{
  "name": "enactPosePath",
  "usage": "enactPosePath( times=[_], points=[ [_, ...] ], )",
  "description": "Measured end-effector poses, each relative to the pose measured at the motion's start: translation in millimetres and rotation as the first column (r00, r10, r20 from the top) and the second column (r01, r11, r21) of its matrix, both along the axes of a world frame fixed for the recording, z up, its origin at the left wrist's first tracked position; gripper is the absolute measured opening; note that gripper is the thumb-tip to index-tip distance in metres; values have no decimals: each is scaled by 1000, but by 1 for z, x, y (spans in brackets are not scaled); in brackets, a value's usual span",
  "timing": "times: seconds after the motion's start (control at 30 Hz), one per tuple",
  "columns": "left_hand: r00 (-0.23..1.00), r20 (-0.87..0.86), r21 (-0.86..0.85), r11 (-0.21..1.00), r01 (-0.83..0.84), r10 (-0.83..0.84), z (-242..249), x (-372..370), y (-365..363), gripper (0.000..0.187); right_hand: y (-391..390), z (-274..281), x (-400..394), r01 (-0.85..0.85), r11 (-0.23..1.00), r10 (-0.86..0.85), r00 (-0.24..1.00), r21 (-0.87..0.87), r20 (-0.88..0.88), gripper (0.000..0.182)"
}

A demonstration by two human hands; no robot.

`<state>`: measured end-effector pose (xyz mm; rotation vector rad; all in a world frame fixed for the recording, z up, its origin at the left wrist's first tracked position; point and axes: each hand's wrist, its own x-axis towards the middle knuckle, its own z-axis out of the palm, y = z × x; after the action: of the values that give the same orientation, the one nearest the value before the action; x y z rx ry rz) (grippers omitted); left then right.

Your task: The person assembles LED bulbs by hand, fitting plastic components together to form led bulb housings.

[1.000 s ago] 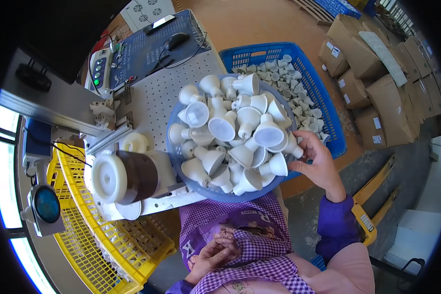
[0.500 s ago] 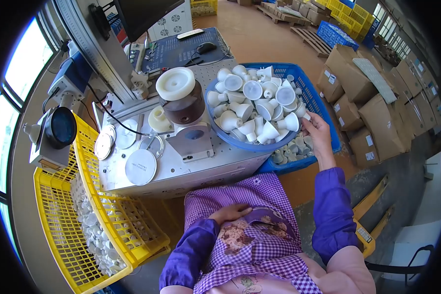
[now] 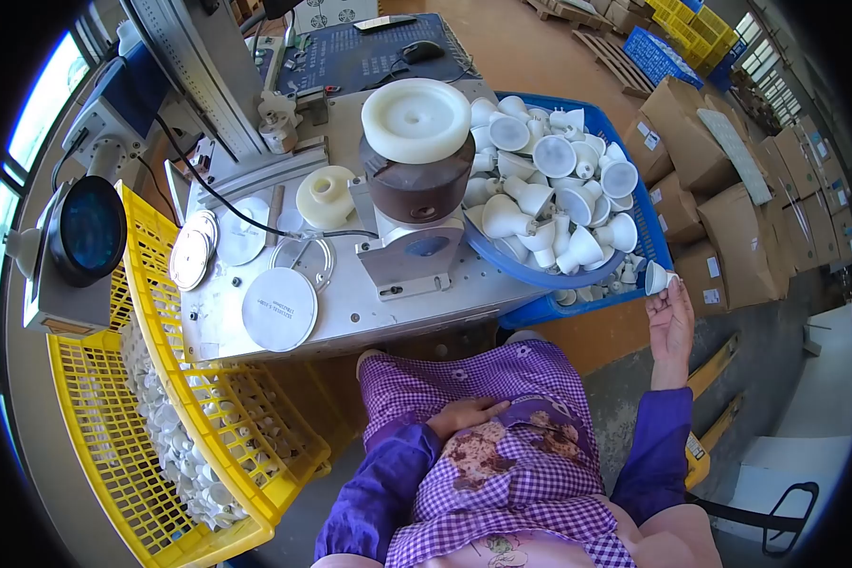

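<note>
My right hand (image 3: 671, 317) is raised off to the right, its fingers closed on a small white spotlight bulb (image 3: 656, 277). Left of it, a blue basin (image 3: 530, 273) is heaped with similar white bulbs (image 3: 555, 157). Under and behind the basin is a blue crate (image 3: 661, 233) with more white pieces inside. On my lap, over the purple checked apron (image 3: 502, 483), my left hand (image 3: 469, 415) lies flat with nothing in it. A rotary fixture topped by a cream disc (image 3: 417, 118) stands on the metal bench (image 3: 350, 327), left of the basin.
A yellow crate (image 3: 142, 284) with white parts stands at the left. Above it juts a black round lens (image 3: 87, 230). Flat discs (image 3: 280, 310) and a cream flanged ring (image 3: 328, 197) lie on the bench. Cardboard boxes (image 3: 743, 237) and a pallet jack (image 3: 715, 364) are at the right.
My right hand has moved from the basin's edge outward and down to the right, now with a bulb. The view has shifted, so the bench looks closer. My left hand stays on my lap.
</note>
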<state>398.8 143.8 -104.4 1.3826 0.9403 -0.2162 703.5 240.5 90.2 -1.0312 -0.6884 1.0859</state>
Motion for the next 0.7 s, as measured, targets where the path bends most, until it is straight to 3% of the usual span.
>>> enactPosePath(
  times=[0.2,0.27,0.33,0.5,0.7],
  points=[
    [995,94,-47,998,38,-33,2,-1,7,94,-11,22,-33,70,997,-69,997,-18,16,24],
    [996,86,-103,995,-14,23,10,-2,9,90,-15,28,-42,69,998,-69,998,0,12,25],
    [994,106,-83,996,-28,37,1,0,8,94,-17,34,-50,-73,997,73,997,-19,0,29],
    [977,140,-108,983,-148,163,12,-6,9,100,-18,52,-80,-139,990,139,990,7,-35,35],
    [942,190,-149,956,-251,277,-11,-8,8,90,-16,75,-101,-213,963,225,973,165,-58,21]
  ],
)
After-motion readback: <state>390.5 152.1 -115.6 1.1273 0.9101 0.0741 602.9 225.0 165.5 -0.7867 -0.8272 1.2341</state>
